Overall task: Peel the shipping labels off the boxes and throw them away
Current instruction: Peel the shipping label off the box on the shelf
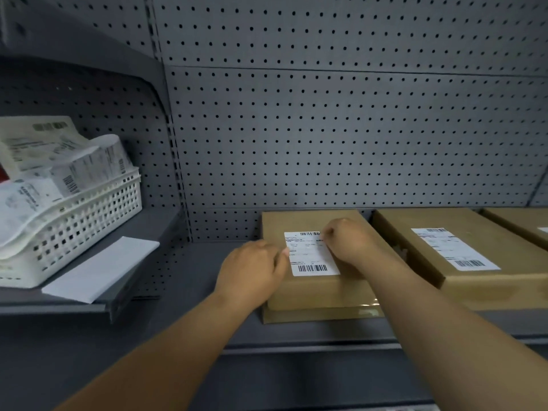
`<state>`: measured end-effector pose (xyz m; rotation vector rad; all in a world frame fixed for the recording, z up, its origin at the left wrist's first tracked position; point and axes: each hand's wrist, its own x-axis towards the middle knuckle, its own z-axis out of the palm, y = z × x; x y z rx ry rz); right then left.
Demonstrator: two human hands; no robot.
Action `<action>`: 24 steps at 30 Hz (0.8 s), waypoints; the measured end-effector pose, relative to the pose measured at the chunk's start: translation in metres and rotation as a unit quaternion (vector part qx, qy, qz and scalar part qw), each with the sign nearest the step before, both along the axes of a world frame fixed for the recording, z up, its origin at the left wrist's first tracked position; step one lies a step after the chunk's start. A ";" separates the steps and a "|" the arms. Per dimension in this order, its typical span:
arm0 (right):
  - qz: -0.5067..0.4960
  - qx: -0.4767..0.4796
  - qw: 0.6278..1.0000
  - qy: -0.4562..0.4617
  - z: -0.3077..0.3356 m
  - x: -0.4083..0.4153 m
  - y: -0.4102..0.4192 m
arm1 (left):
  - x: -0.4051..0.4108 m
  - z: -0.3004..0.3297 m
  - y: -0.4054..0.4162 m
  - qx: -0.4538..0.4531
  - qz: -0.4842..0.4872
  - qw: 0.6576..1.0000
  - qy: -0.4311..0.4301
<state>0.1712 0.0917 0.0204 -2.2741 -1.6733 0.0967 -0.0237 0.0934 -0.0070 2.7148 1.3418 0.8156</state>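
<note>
Far to the left of the left hand (252,265), a white basket (89,221) on a side shelf holds peeled labels. This hand rests on the cardboard box (314,292), fingers curled at the left edge of the shipping label (310,253). The right hand (347,241) seems to pinch its upper right edge. Peeling is only starting; next a corner must lift cleanly. Right of it another labelled box (462,277) waits.
</note>
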 end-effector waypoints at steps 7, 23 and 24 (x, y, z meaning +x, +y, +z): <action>-0.003 -0.002 1.000 -0.004 -0.009 0.005 0.027 | 0.002 -0.009 0.007 -0.044 -0.015 0.999 -0.022; -0.020 0.020 0.998 0.054 -0.021 0.015 0.046 | 0.015 -0.016 0.011 0.011 0.008 1.000 -0.019; -0.016 0.019 0.998 0.056 -0.021 0.015 0.046 | 0.015 -0.017 0.010 0.020 0.012 1.000 -0.013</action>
